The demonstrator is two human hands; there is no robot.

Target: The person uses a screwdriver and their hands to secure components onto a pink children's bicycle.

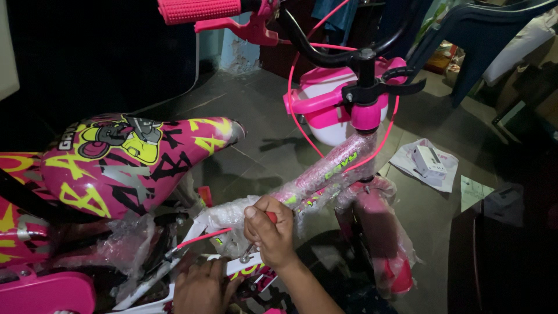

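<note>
At lower centre the right hand [270,229] has its fingers curled tight around a screwdriver [256,235], tip on the wrapped pink frame [325,171] — a fastener step, apparently — while the left hand [200,288] lies flat on the frame below, steadying it.

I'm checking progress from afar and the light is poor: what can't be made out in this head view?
- Tool tip: the right hand grips a red-handled tool; its working end is lost in shadow and plastic wrap.
- Left hand: cut off by the bottom edge; what it touches is unclear.
- Bike frame: bubble wrap hides its surface.
- Handlebar grip: cropped by the top edge.
- Small boxed item on the floor: too small to identify.
</note>
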